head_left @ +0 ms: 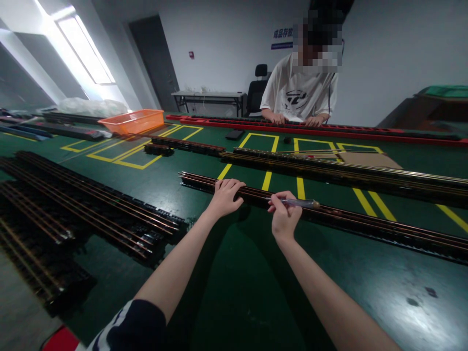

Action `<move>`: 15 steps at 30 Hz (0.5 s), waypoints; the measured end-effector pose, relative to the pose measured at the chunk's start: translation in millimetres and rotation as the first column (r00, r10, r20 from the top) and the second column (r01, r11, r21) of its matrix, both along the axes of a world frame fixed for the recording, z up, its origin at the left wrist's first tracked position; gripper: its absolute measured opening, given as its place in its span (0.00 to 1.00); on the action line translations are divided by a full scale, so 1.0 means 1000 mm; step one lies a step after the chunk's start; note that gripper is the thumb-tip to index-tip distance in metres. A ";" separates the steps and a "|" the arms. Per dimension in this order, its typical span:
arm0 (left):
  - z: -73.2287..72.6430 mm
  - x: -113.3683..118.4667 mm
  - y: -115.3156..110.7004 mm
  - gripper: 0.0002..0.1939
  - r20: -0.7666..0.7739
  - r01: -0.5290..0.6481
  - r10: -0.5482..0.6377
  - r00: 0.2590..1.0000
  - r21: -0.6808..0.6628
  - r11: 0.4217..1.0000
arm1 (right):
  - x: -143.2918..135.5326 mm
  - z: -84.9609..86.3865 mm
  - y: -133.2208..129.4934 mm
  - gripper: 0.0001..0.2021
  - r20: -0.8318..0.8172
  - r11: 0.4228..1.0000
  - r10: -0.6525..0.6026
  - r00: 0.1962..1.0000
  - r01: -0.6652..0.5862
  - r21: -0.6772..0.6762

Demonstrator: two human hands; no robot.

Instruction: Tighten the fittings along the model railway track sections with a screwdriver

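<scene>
A long black rail with copper-coloured rods (351, 219) lies across the green table in front of me. Near its left end, my left hand (227, 196) rests on top, fingers curled over the rail's far edge and thumb on the near side. My right hand (285, 214) holds a thin screwdriver-like tool (302, 203) with a clear handle. The tool lies nearly level, its handle pointing right and its thin tip pointing left over the rail. Whether the tip touches a rod cannot be made out.
Stacked black rails (95, 204) fill the left side. More rails (329, 168) lie beyond mine, near brown cardboard (369, 160). An orange basket (137, 122) stands at the back left. Opposite, a person in a white shirt (298, 87) has both hands at a long red rail (365, 131).
</scene>
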State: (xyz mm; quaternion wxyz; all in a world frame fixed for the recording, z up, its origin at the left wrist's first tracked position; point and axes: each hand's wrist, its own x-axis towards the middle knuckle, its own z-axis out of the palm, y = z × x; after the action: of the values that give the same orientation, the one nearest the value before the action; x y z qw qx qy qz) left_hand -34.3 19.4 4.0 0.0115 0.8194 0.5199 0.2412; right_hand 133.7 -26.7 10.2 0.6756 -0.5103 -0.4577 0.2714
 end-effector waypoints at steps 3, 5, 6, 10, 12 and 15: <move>0.000 0.000 0.000 0.20 -0.001 -0.003 0.003 1.000 -0.003 1.000 | 0.001 0.000 0.001 0.07 0.002 1.000 0.009 1.000 -0.009 0.007; 0.000 0.001 0.000 0.20 -0.001 -0.003 0.003 1.000 0.003 1.000 | 0.001 0.000 0.001 0.07 0.007 1.000 0.020 1.000 -0.020 0.013; 0.000 0.001 0.000 0.19 -0.002 -0.003 0.003 1.000 0.006 1.000 | 0.002 0.000 0.001 0.07 0.011 1.000 0.026 1.000 -0.026 0.014; 0.000 0.001 -0.001 0.19 -0.015 -0.009 0.009 1.000 0.015 1.000 | 0.002 0.001 0.001 0.07 0.023 0.999 0.037 0.999 -0.037 0.016; 0.001 0.002 -0.001 0.18 -0.019 -0.011 0.012 1.000 0.024 1.000 | 0.003 0.000 0.001 0.07 0.030 0.999 0.038 0.999 -0.038 0.022; 0.001 0.003 -0.001 0.18 -0.029 -0.020 0.020 0.999 0.031 0.999 | 0.002 0.000 0.001 0.07 0.037 0.999 0.036 0.999 -0.037 0.027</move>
State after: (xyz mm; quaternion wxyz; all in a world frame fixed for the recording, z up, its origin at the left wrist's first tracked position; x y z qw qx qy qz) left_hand -31.5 17.9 5.2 -0.0112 0.8177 0.5244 0.2370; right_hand 136.1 -25.6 10.5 0.6690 -0.4974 -0.4828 0.2683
